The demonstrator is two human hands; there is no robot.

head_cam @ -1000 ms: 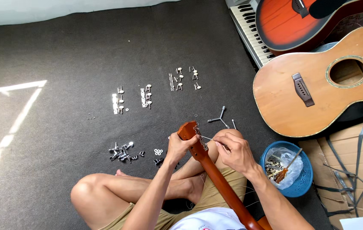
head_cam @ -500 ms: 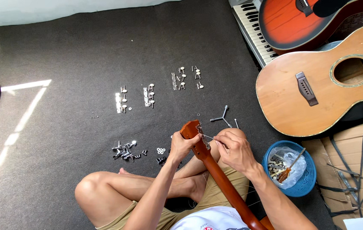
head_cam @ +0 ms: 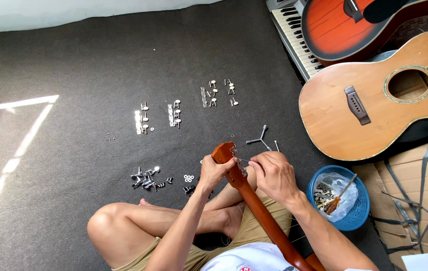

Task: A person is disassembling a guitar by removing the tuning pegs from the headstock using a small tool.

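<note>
I sit cross-legged on a dark carpet with a reddish-brown guitar neck across my lap, its headstock pointing away from me. My left hand grips the headstock from the left side. My right hand pinches a thin metal string or pin at the headstock's right edge. Strips of silver tuning machines lie in rows on the carpet ahead. A pile of small metal screws and loose tuner parts lies left of my left hand.
A three-armed metal wrench lies just beyond the headstock. A blue basket with a plastic bag and tools stands at my right. Two acoustic guitars, a keyboard and cardboard fill the right side.
The view has shifted slightly. Both hands stay at the headstock, with only small finger movements of the right hand.
</note>
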